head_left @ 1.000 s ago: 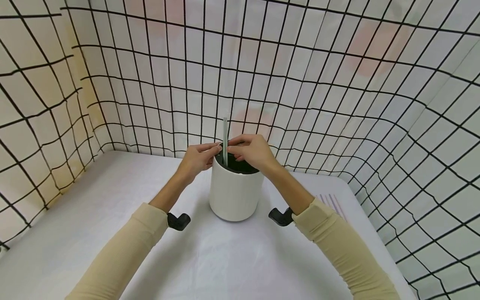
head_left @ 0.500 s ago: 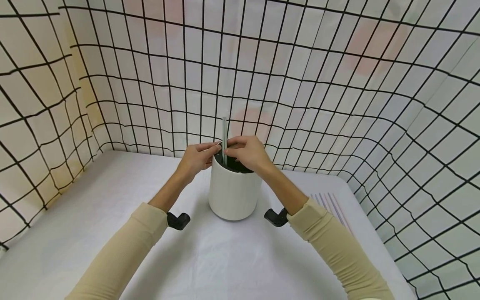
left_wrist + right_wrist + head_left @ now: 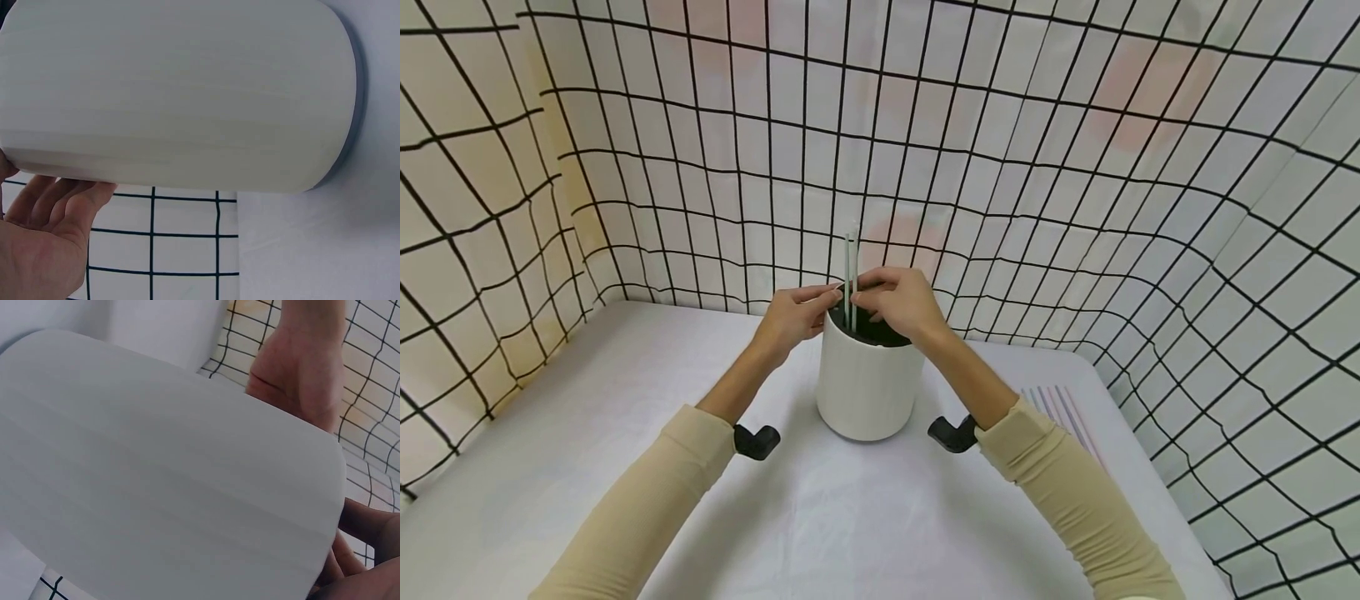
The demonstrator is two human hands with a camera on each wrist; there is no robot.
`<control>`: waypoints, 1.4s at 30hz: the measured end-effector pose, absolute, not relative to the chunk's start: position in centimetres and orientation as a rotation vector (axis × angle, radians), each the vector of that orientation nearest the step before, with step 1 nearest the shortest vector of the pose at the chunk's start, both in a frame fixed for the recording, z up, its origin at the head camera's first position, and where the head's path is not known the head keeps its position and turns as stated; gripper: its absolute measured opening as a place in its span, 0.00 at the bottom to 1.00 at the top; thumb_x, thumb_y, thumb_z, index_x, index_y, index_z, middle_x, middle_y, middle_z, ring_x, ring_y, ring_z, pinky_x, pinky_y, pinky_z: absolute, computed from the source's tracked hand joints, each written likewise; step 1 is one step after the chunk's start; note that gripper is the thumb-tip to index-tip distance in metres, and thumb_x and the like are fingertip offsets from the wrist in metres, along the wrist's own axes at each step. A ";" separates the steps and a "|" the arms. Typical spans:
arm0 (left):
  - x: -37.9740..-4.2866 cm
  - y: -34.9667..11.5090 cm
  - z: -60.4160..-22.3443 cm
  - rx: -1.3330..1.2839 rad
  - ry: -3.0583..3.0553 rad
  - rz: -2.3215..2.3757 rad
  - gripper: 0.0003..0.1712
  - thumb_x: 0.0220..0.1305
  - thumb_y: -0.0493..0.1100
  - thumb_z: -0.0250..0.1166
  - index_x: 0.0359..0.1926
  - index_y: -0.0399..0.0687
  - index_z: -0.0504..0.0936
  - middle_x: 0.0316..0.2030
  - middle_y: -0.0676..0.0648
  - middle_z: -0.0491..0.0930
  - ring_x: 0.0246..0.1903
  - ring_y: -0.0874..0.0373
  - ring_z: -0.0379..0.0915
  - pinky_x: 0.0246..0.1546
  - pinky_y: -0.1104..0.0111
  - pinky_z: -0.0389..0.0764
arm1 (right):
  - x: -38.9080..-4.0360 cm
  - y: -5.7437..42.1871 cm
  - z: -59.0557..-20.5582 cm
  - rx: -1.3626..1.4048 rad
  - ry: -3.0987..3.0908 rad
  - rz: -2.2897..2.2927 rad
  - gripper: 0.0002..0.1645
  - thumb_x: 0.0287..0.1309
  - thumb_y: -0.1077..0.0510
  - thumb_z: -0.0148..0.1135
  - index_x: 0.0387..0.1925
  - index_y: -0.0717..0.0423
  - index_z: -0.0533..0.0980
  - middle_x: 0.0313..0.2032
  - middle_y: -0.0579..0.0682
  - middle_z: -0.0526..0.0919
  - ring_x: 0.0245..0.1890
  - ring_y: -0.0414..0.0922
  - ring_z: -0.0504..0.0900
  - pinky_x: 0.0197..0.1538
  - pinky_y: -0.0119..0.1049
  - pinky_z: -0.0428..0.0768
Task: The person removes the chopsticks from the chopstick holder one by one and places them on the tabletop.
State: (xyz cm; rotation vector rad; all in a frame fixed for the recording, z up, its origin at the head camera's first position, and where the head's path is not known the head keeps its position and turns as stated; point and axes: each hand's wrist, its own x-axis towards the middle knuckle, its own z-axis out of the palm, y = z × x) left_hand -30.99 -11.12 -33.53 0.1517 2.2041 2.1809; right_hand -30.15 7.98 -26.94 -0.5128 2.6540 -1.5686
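A white cylindrical pot [image 3: 868,392] with a dark inside stands upright on the table. Two thin pale-green straws rise from it near the left rim: a left straw [image 3: 847,267] and a right straw [image 3: 855,262], slightly apart. My left hand [image 3: 792,323] grips the pot's rim, its fingers lying against the outer wall in the left wrist view. Over the opening, my right hand [image 3: 908,307] pinches the right straw between thumb and fingers. The pot wall [image 3: 169,475] hides much of the right hand [image 3: 369,569] in the right wrist view. The straws' lower ends are hidden.
Several thin coloured straws [image 3: 1063,412] lie side by side on the white table [image 3: 865,517], partly behind the right forearm. A black wire grid [image 3: 895,175] encloses the back and both sides. Each wrist carries a black camera mount [image 3: 757,442].
The two straws, close together before, now stand slightly apart at the top. My right hand shifted a little left, then slightly back right. The left hand keeps its place on the rim.
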 end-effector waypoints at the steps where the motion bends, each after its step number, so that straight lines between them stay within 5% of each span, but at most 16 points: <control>1: -31.0 -11.1 -33.6 0.152 2.199 2.184 0.28 0.71 0.52 0.66 0.66 0.45 0.79 0.60 0.42 0.81 0.59 0.52 0.80 0.59 0.61 0.82 | -30.1 8.1 -26.8 -0.504 2.644 -1.591 0.13 0.64 0.60 0.68 0.49 0.59 0.84 0.47 0.56 0.88 0.38 0.51 0.87 0.45 0.39 0.88; 16: -31.2 -10.9 -33.5 0.142 2.207 2.191 0.26 0.71 0.52 0.66 0.65 0.46 0.79 0.60 0.43 0.82 0.58 0.52 0.81 0.59 0.60 0.82 | -29.2 10.1 -22.5 -0.424 2.518 -1.914 0.15 0.65 0.61 0.67 0.52 0.62 0.80 0.49 0.63 0.86 0.42 0.53 0.89 0.50 0.45 0.88; 31: -30.7 -11.0 -33.4 0.181 2.219 2.186 0.28 0.71 0.52 0.66 0.66 0.45 0.78 0.61 0.42 0.81 0.60 0.51 0.80 0.60 0.60 0.81 | -28.0 15.4 -17.2 -0.369 2.424 -2.234 0.15 0.62 0.63 0.70 0.50 0.63 0.81 0.50 0.54 0.85 0.36 0.48 0.89 0.45 0.40 0.89; 42: -30.6 -11.0 -33.4 0.159 2.226 2.173 0.28 0.71 0.52 0.65 0.67 0.44 0.78 0.62 0.42 0.80 0.62 0.51 0.78 0.62 0.60 0.80 | -28.2 19.8 -18.1 -0.180 2.487 -2.205 0.19 0.63 0.60 0.69 0.53 0.62 0.77 0.52 0.51 0.81 0.33 0.44 0.88 0.41 0.36 0.89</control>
